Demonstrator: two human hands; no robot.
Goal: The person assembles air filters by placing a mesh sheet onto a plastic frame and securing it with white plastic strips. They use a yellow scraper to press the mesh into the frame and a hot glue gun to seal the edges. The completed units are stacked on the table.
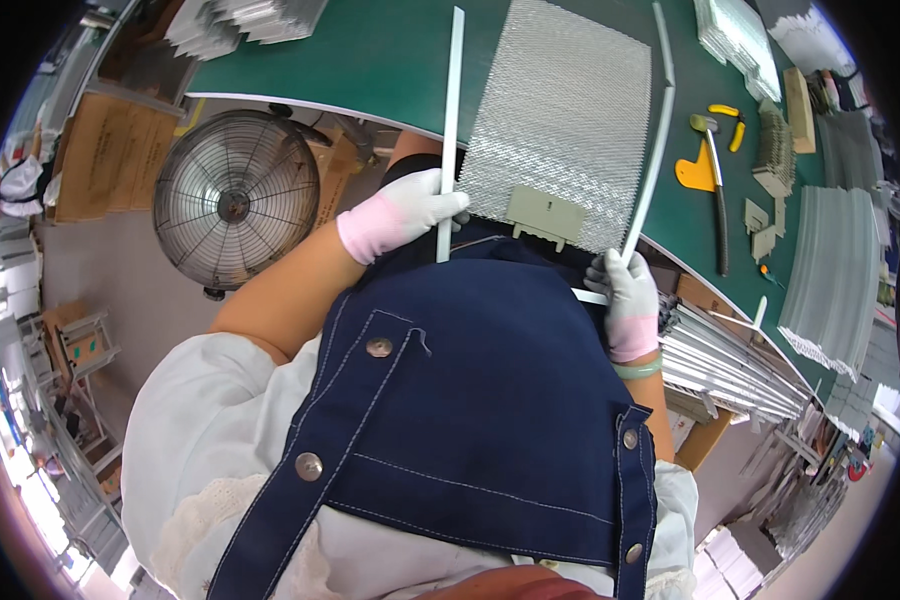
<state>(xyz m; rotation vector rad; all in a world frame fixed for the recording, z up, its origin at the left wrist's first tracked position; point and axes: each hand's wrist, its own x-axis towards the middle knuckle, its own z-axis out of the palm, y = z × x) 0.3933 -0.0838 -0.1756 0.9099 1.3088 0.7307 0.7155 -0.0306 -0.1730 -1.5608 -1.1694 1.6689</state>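
My left hand (403,212), in a white glove with a pink cuff, is closed round a long white metal strip (453,110). The strip stands lengthwise along the left side of a silver mesh panel (565,110). On the panel's right side, my gloved right hand (628,298) grips a second strip (653,160), which is bent near its far part. A short white piece (590,296) shows beside that hand; whether it joins the strip I cannot tell. Across the panel's near edge lies a grey-green plate (545,215) with small tabs.
On the green table (390,60), a hammer (716,200), yellow-handled pliers (738,130) and an orange scraper (697,168) lie at the right. Stacked mesh panels (832,270) stand beyond them. A large floor fan (235,205) is at my left. Bundled strips (735,365) lie below the table's right edge.
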